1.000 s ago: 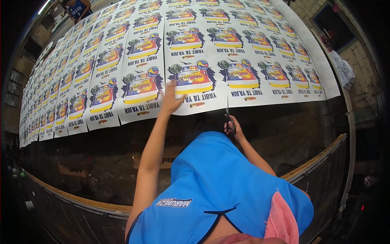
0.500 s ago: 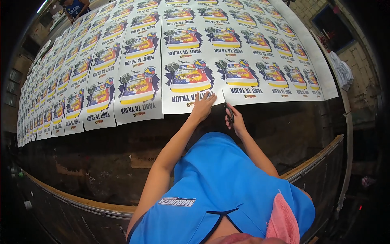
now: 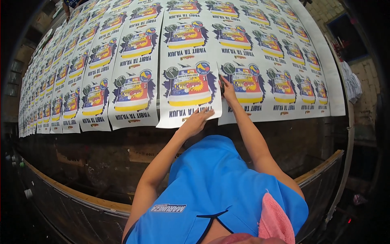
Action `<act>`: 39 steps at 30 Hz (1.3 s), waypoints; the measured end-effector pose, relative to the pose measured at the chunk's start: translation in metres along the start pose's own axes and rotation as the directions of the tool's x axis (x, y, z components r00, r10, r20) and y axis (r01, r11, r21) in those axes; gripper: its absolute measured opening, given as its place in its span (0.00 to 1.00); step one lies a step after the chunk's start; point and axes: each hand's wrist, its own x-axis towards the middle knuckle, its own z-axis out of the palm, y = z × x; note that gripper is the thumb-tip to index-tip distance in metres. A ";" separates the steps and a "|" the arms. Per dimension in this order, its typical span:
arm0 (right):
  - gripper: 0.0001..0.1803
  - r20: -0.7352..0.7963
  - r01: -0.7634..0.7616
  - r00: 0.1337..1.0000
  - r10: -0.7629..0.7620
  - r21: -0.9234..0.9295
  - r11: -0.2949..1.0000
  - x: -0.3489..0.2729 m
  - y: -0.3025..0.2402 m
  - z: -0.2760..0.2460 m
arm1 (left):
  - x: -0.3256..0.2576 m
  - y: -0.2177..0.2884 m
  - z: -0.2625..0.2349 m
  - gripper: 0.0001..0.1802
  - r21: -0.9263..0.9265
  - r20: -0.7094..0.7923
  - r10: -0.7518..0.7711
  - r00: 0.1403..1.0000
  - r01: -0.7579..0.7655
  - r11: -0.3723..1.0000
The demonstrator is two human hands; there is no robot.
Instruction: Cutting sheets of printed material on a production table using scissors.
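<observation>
A large white sheet (image 3: 211, 57) carries rows of a colourful printed design, upside down from where I stand. My left hand (image 3: 194, 122) grips the near edge of one printed strip, its fingers lying on top and its thumb hidden. Farther in and to the right, my right hand (image 3: 228, 91) is closed around black-handled scissors (image 3: 222, 84), at the upper end of a slit. The slit runs from the near edge between two columns of prints. Along it, the left strip's edge stands apart from the sheet on the right.
Several separate printed strips (image 3: 95, 95) lie side by side to the left. A wooden-edged dark frame (image 3: 81, 194) runs between me and the sheet's side. Bundled pale material (image 3: 351, 83) sits beyond the right edge. Another person (image 3: 72, 4) is at the far left.
My right hand has moved away from me with the scissors, lengthening the slit. My left hand has come slightly nearer to me, drawing the strip's near edge with it.
</observation>
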 end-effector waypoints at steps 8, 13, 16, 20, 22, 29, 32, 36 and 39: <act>0.25 0.022 0.049 0.999 -0.050 0.051 0.997 0.154 -0.024 0.009 | 0.017 0.003 -0.035 0.24 -0.315 0.233 -0.258 0.938 0.323 0.892; 0.27 0.024 0.086 0.996 -0.087 0.013 0.996 0.261 -0.051 0.021 | 0.027 0.004 -0.058 0.24 -0.458 0.364 -0.396 0.843 0.532 0.712; 0.27 0.051 0.075 0.996 -0.072 -0.064 0.995 0.331 -0.070 0.022 | 0.025 -0.001 -0.058 0.23 -0.552 0.384 -0.470 0.794 0.606 0.573; 0.20 0.034 0.165 0.986 -0.162 -0.114 0.980 0.424 -0.089 0.033 | 0.027 0.005 -0.064 0.22 -0.585 0.365 -0.577 0.731 0.662 0.469; 0.21 0.021 0.136 0.991 -0.134 -0.158 0.978 0.465 -0.096 0.037 | 0.024 0.005 -0.057 0.22 -0.587 0.330 -0.632 0.701 0.677 0.445; 0.22 -0.072 0.088 0.993 -0.093 -0.065 0.994 0.617 -0.151 0.017 | 0.031 0.012 -0.052 0.21 -0.616 0.263 -0.670 0.694 0.655 0.437; 0.24 0.001 0.077 0.997 -0.077 0.092 0.993 0.594 -0.158 0.056 | 0.033 0.030 -0.043 0.20 -0.610 0.178 -0.725 0.665 0.653 0.449; 0.22 0.073 0.195 0.972 -0.223 0.279 0.940 0.521 -0.175 0.053 | 0.048 0.049 -0.047 0.20 -0.614 0.117 -0.677 0.727 0.588 0.526; 0.20 0.148 0.204 0.957 -0.250 0.270 0.941 0.441 -0.165 0.000 | 0.057 0.050 -0.038 0.21 -0.612 0.051 -0.692 0.720 0.570 0.548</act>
